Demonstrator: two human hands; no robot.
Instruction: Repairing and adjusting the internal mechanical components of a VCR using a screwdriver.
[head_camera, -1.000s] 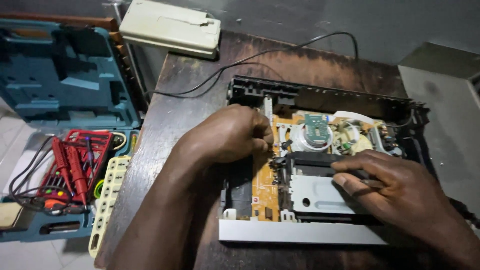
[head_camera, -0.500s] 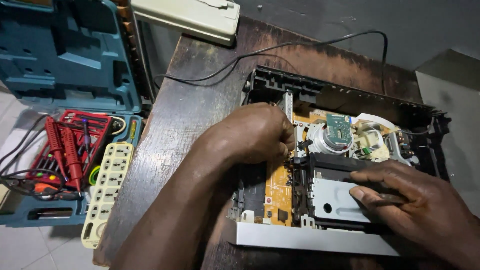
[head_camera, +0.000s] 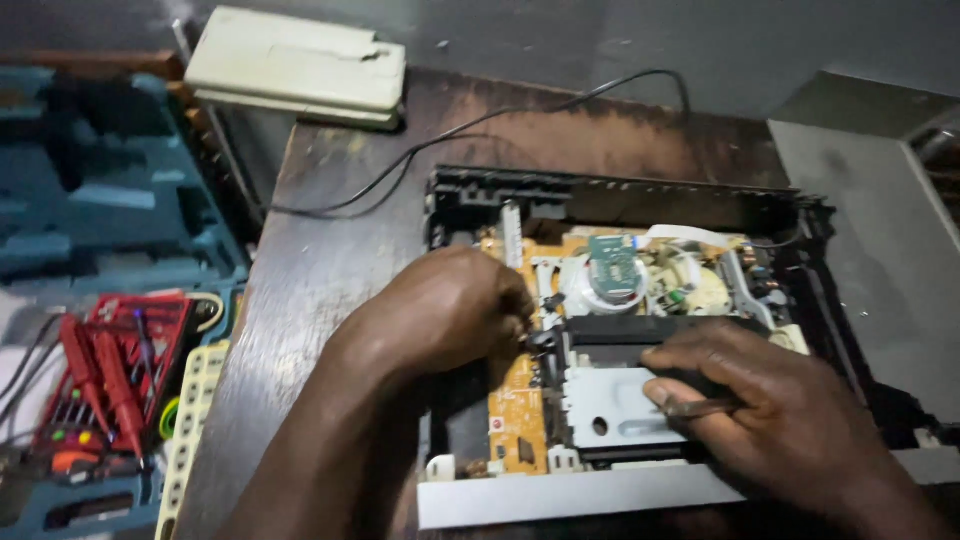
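Observation:
An opened video player (head_camera: 620, 200) with a black frame lies on the dark wooden table (head_camera: 330, 240). Inside are an orange circuit board (head_camera: 520, 400), a white drum with a green board (head_camera: 610, 270) and a grey metal cassette mechanism (head_camera: 610, 410). My left hand (head_camera: 440, 310) is curled over the board's left part, its fingertips pressed against the mechanism's left side and hidden. My right hand (head_camera: 780, 410) lies across the mechanism, fingers over its black top bar and thumb on the grey plate.
A beige box (head_camera: 300, 65) sits at the table's far left corner, and a black cable (head_camera: 480, 125) runs from it across the table. Left of the table are a teal tool case (head_camera: 100, 190), red probes and tools (head_camera: 100, 370) and a pale yellow strip (head_camera: 190, 420).
Both hands stay on the mechanism in nearly the same grip. The view has drifted slightly, and my right hand's fingers have crept a little further over the black bar.

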